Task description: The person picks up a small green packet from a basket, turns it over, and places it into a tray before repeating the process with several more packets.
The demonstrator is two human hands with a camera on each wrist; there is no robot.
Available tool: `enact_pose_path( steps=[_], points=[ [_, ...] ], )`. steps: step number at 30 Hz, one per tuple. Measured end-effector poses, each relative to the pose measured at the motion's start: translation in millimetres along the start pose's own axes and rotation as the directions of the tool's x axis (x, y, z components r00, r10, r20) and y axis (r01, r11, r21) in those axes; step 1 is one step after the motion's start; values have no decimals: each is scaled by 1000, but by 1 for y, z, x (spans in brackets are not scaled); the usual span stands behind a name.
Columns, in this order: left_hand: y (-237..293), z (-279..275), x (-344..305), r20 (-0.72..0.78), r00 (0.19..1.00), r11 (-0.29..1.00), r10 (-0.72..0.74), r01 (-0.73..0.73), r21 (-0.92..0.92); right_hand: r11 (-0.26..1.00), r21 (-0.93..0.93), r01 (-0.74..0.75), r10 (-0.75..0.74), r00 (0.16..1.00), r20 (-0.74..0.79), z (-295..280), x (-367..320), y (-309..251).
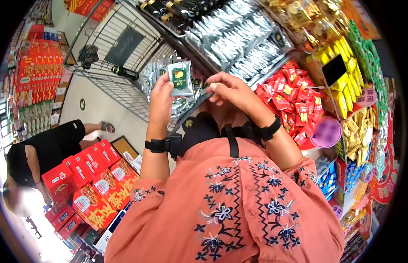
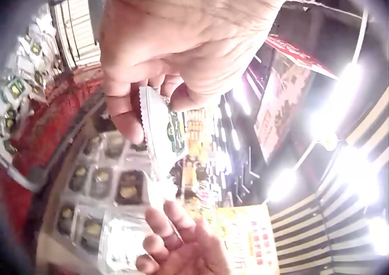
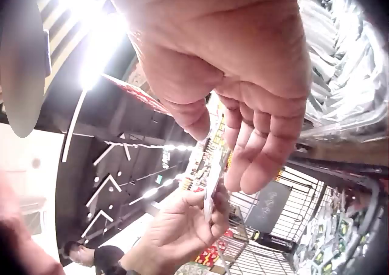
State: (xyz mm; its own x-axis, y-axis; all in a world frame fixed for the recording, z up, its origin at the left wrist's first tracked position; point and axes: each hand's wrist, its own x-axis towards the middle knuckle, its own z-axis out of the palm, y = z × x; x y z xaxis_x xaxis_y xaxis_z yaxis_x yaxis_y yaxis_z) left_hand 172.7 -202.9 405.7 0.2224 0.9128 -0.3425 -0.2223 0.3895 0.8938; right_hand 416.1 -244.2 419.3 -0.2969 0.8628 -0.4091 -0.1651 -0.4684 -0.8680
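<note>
In the head view my left hand (image 1: 160,98) pinches a small silver packet (image 1: 180,78) with a dark green label, upright over the cart. The left wrist view shows the crimped edge of this packet (image 2: 159,132) between thumb and fingers. My right hand (image 1: 230,91) hovers just to the right of the packet, its fingers loosely bent with nothing between them. Seen from the right wrist, that hand (image 3: 237,80) hangs near the packet's edge. Similar silver packets (image 1: 158,72) lie heaped in the shopping cart (image 1: 92,81) beneath my left hand.
Bins of silver packets (image 1: 239,37), red packets (image 1: 291,92) and yellow packets (image 1: 351,83) line the right side. A dark bottle (image 1: 125,72) lies in the cart. Red boxes (image 1: 92,175) are stacked at lower left, beside a person in black (image 1: 50,144).
</note>
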Motion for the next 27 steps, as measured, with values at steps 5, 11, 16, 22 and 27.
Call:
enact_pose_path(
  steps=[5, 11, 16, 22, 27],
  points=[
    [10, 62, -22, 48, 994, 982, 103, -93, -166, 986, 65, 157, -155, 987, -35, 0, -17, -13],
    [2, 92, -26, 85, 994, 995, 69, -63, -76, 976, 108, 188, -172, 975, -144, -20, -37, -14],
    [12, 100, -15, 145, 988, 995, 51, -62, 76, 976, 24, 216, -210, 966, -153, -38, -42, -16],
    [12, 106, 15, 201, 978, 997, 50, -60, 46, 952, 118, 282, -244, 934, -261, -48, -34, -23],
    [12, 119, 36, 211, 977, 997, 34, -48, 63, 942, 115, 314, -269, 916, -298, -67, -23, -10]
  ],
)
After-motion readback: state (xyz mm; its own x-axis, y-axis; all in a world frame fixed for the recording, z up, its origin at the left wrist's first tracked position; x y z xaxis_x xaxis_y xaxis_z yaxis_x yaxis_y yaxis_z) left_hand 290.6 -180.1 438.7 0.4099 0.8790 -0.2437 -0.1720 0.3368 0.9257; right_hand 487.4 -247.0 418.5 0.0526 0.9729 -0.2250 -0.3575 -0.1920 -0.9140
